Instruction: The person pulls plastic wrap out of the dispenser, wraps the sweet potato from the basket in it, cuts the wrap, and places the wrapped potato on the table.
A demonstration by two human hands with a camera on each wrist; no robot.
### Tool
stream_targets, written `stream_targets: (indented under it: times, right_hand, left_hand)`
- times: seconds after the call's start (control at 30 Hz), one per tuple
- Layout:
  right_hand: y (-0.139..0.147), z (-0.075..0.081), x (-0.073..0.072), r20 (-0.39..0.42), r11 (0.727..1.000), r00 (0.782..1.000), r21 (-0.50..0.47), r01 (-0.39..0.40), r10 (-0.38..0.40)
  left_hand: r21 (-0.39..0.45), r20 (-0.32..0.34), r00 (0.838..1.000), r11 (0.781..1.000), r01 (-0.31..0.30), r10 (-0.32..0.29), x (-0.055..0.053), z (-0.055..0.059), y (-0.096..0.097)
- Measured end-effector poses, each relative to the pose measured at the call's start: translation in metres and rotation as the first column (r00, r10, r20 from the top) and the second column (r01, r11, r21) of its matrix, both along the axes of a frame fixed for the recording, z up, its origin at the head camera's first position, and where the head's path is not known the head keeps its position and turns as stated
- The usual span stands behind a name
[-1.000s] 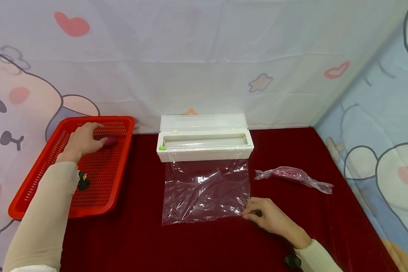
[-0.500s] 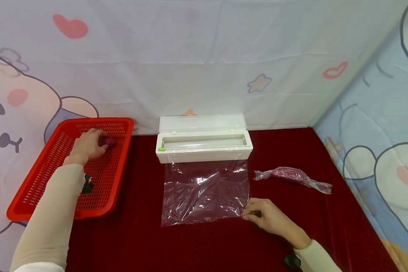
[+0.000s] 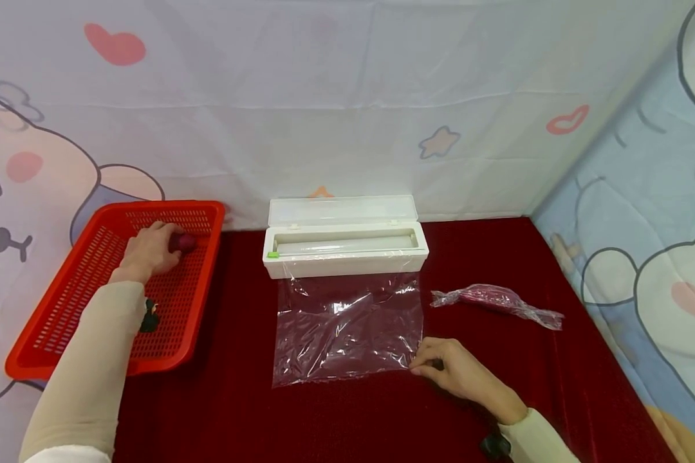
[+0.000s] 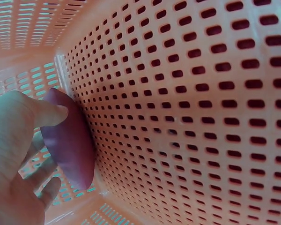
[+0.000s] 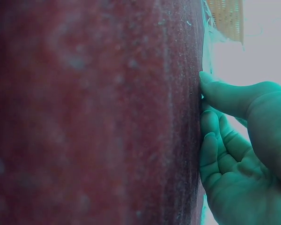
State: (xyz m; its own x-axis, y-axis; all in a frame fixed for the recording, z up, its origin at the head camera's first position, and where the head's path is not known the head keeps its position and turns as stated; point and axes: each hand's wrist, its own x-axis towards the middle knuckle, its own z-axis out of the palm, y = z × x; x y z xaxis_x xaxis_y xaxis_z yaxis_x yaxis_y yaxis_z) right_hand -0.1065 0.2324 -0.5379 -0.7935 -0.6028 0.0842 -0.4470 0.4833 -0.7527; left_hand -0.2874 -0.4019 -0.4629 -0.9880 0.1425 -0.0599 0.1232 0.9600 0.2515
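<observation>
Inside the red basket (image 3: 199,302), my left hand (image 3: 147,249) grips a purple sweet potato (image 3: 183,242). In the left wrist view the thumb lies over this tapered sweet potato (image 4: 70,140), with the fingers on its other side, partly hidden. A sheet of clear plastic wrap (image 3: 347,334) runs from the white dispenser box (image 3: 347,262) over the dark red cloth. At its near right corner, my right hand (image 3: 454,370) pinches the wrap between thumb and fingertips. The right wrist view shows that hand (image 5: 243,150) low against the cloth.
A wrapped pinkish bundle (image 3: 495,297) with twisted ends lies right of the film. The dispenser's clear lid (image 3: 342,210) stands raised. A small dark green object (image 3: 149,316) is in the basket near my left forearm. A patterned fabric backdrop (image 3: 347,128) rises behind the table.
My left hand has moved slightly down and right in the basket and has taken hold of the purple sweet potato. My right hand stays at the film's corner.
</observation>
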Motion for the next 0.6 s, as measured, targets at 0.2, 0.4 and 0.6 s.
stream_targets:
  times: [0.2,0.4,0.6]
  right_hand:
    - [0.0006,-0.0002,-0.0002,0.003,1.0,1.0,-0.008,0.002,-0.002]
    - [0.001,-0.0002,-0.0013,0.007,1.0,1.0,-0.006,0.006,-0.006]
    - [0.0004,-0.0012,-0.001,0.022,1.0,1.0,-0.001,0.01,-0.01]
  left_hand:
    - [-0.004,0.038,0.999,1.0,-0.006,0.006,0.0014,-0.0009,0.0018]
    - [-0.003,0.068,0.998,1.0,-0.008,0.009,0.0041,0.0003,0.0039]
    - [0.012,0.112,0.994,1.0,-0.004,0.003,0.0065,0.0005,0.0044]
